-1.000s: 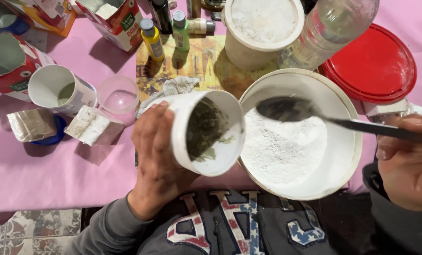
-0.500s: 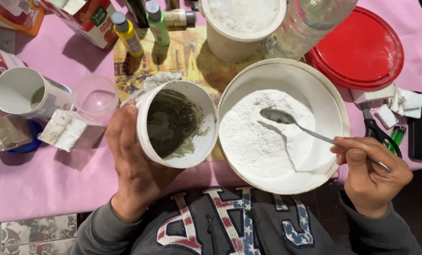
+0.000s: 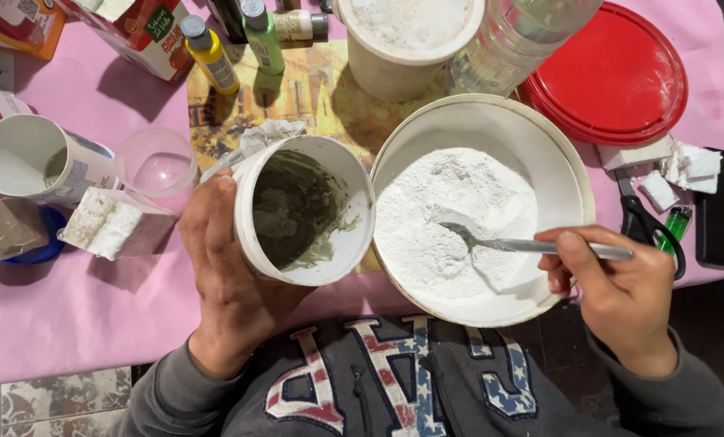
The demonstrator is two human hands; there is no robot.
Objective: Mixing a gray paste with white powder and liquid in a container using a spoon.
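Observation:
My left hand (image 3: 224, 275) grips a white plastic cup (image 3: 301, 209) tilted toward me, its inside smeared with grey-green paste. Beside it on the right stands a large white bowl (image 3: 568, 174) holding a heap of white powder (image 3: 451, 210). My right hand (image 3: 613, 287) holds a metal spoon (image 3: 507, 241) by the handle, its tip dug into the powder near the bowl's middle.
A pink cloth (image 3: 70, 324) covers the table. At the back stand a white tub (image 3: 410, 40), a clear bottle (image 3: 515, 40), small yellow (image 3: 210, 53) and green (image 3: 261, 36) paint bottles and a red lid (image 3: 617, 73). Scissors (image 3: 645, 222), a green lighter (image 3: 673, 222), foam pieces, an empty cup (image 3: 42, 158) lie around.
The spoon has come down from above the bowl's rim into the powder. My right hand has moved in closer to the bowl. The cup has stayed in my left hand.

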